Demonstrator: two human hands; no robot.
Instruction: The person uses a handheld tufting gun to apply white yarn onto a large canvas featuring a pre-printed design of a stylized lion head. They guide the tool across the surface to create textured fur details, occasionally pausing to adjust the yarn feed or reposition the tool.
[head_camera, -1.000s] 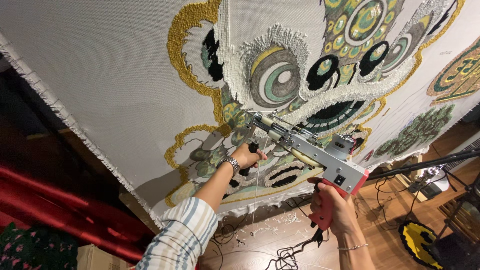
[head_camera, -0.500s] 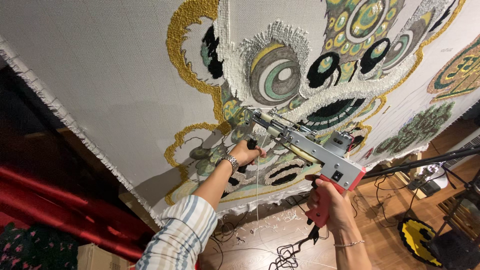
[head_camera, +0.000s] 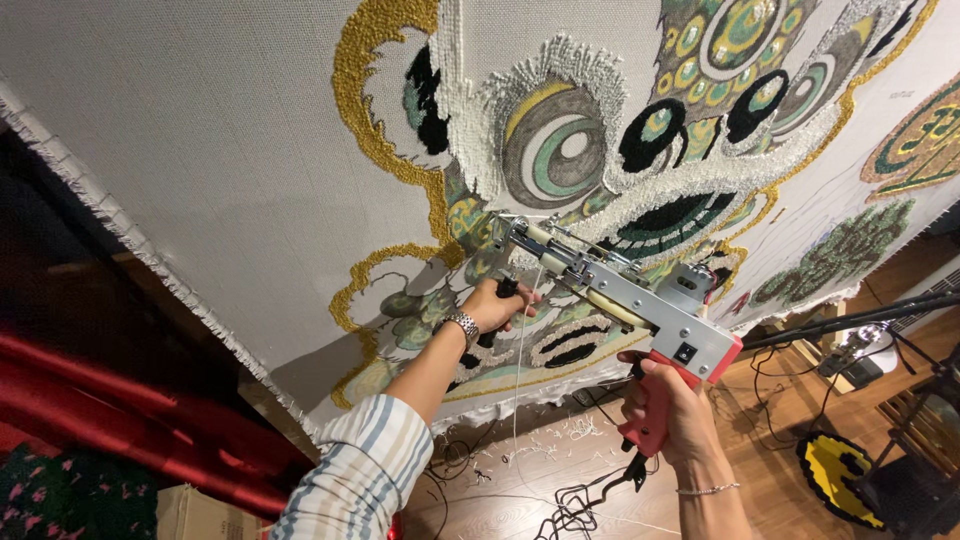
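A tufting gun (head_camera: 620, 295) with a grey metal body and a red handle is held against a stretched white backing cloth (head_camera: 200, 150), its needle end pressed to the cloth just below a tufted grey and green eye motif (head_camera: 555, 150). The right hand (head_camera: 675, 420) is wrapped tight around the red grip at the rear. The left hand (head_camera: 492, 305) is closed around the black front handle under the barrel. A thin white yarn (head_camera: 522, 340) is seen hanging from the gun towards the wooden floor (head_camera: 500, 490), where dark cables (head_camera: 585, 500) are strewn
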